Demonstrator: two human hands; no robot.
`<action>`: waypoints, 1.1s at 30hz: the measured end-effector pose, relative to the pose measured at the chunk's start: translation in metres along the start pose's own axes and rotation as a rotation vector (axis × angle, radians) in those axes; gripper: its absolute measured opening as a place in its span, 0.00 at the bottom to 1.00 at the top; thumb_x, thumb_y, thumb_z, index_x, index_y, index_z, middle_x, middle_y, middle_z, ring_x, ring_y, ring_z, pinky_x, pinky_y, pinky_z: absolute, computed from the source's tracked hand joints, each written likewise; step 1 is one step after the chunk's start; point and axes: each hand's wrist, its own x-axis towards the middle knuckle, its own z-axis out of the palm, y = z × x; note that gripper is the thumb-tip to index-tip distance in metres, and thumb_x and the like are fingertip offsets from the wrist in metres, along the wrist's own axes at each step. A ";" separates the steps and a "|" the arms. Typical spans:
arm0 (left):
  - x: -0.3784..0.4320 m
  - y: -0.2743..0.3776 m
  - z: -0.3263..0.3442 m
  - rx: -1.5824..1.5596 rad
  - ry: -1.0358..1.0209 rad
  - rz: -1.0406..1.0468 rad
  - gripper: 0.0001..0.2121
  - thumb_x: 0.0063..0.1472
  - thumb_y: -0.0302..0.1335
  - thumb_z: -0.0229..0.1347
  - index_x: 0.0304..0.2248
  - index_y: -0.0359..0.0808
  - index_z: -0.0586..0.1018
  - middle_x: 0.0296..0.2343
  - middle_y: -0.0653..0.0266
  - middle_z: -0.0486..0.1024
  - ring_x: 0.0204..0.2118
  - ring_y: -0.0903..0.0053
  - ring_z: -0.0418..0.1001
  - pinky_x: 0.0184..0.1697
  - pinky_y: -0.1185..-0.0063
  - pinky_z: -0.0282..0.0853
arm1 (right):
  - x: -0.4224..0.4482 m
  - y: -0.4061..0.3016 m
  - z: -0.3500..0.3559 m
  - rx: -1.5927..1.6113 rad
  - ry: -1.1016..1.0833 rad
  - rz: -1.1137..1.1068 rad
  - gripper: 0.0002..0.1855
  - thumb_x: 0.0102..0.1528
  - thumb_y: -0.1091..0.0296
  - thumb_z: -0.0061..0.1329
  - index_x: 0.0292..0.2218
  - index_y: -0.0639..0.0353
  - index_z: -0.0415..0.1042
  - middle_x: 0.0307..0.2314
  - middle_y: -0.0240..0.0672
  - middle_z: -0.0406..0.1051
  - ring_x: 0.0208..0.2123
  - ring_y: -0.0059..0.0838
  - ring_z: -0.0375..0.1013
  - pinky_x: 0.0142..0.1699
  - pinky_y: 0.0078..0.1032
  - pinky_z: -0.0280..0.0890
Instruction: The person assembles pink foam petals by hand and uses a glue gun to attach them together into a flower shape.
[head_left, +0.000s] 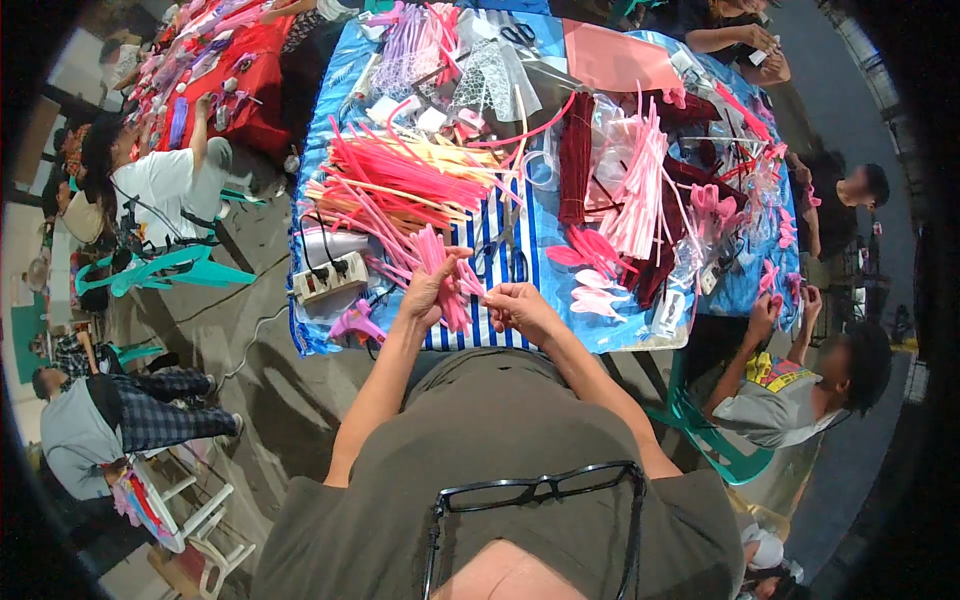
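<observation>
My left hand (429, 291) is closed around a bundle of pink fuzzy stems (442, 281), near the front edge of the table. To its right, the fingers of my right hand (517, 307) pinch the end of a light pink stem that reaches over from the bundle. Beyond my hands lies a big heap of red, pink and cream fuzzy stems (405, 176). Scissors (510, 244) rest on the blue-and-white striped cloth. Right of them are dark pink looped stem pieces (592, 251) and paler looped pieces (596, 296). A pale pink bundle (641, 187) lies farther back beside dark red bundles (576, 161).
A power strip (330, 279) with plugs and a pink glue gun (358, 321) occupy the table's left front corner. Black-handled scissors (517, 34) lie at the back. People work along the right side, one near a green chair (709, 420). A cord crosses the floor at left.
</observation>
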 end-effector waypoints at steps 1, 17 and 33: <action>-0.005 0.002 0.003 0.016 -0.032 -0.031 0.10 0.50 0.29 0.55 0.32 0.35 0.71 0.23 0.69 0.69 0.17 0.90 0.61 0.19 0.91 0.59 | 0.001 0.001 -0.001 0.020 0.001 0.013 0.09 0.49 0.66 0.46 0.23 0.60 0.66 0.11 0.28 0.63 0.12 0.16 0.61 0.17 0.14 0.56; 0.001 -0.021 -0.014 0.086 0.053 0.014 0.08 0.51 0.27 0.54 0.32 0.35 0.70 0.24 0.69 0.69 0.20 0.89 0.63 0.19 0.92 0.58 | 0.006 0.006 -0.009 -0.010 -0.034 0.072 0.08 0.49 0.66 0.46 0.22 0.59 0.67 0.12 0.26 0.63 0.12 0.15 0.61 0.18 0.14 0.58; 0.022 -0.034 -0.014 0.118 0.174 0.061 0.07 0.49 0.29 0.57 0.25 0.34 0.72 0.17 0.71 0.68 0.15 0.89 0.60 0.15 0.90 0.55 | 0.015 0.012 -0.018 -0.104 0.051 0.008 0.10 0.50 0.63 0.45 0.23 0.60 0.66 0.13 0.27 0.62 0.14 0.16 0.61 0.19 0.14 0.58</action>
